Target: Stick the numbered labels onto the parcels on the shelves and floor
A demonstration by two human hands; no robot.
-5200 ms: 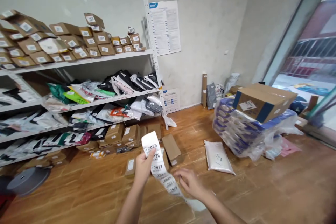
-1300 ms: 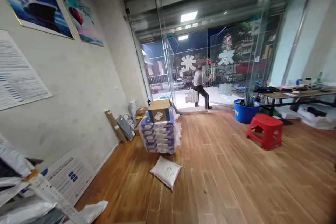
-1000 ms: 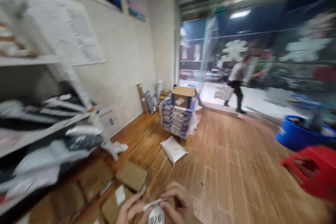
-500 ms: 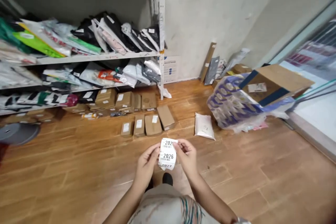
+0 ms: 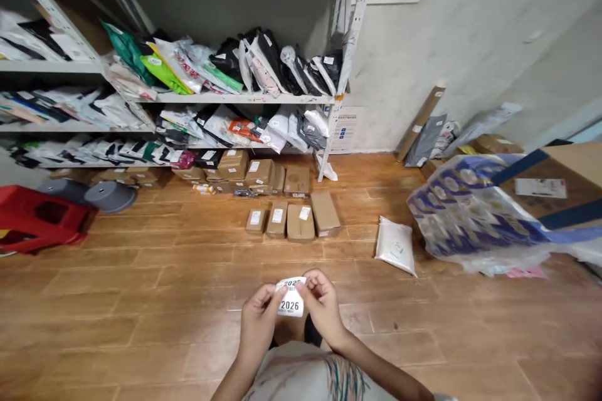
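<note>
I hold a strip of white number labels (image 5: 290,298) in both hands, low in the middle of the view; the top ones read 2025 and 2026. My left hand (image 5: 258,321) pinches its left edge. My right hand (image 5: 320,306) pinches the top right corner with bent fingers. Beyond the hands, a row of small brown cartons (image 5: 288,220) with white labels lies on the wooden floor. A white mailer bag (image 5: 396,244) lies to their right.
Grey shelves (image 5: 235,99) along the wall hold several poly mailers and small boxes. A red stool (image 5: 37,220) stands at left. At right, a wrapped bundle of paper packs (image 5: 465,216) carries a cardboard box (image 5: 559,185). Packages lean in the corner (image 5: 426,131).
The view swung from the glass door back down to the shelves. My hands gathered the long label strip into a short stack and now hold it closer to my body.
</note>
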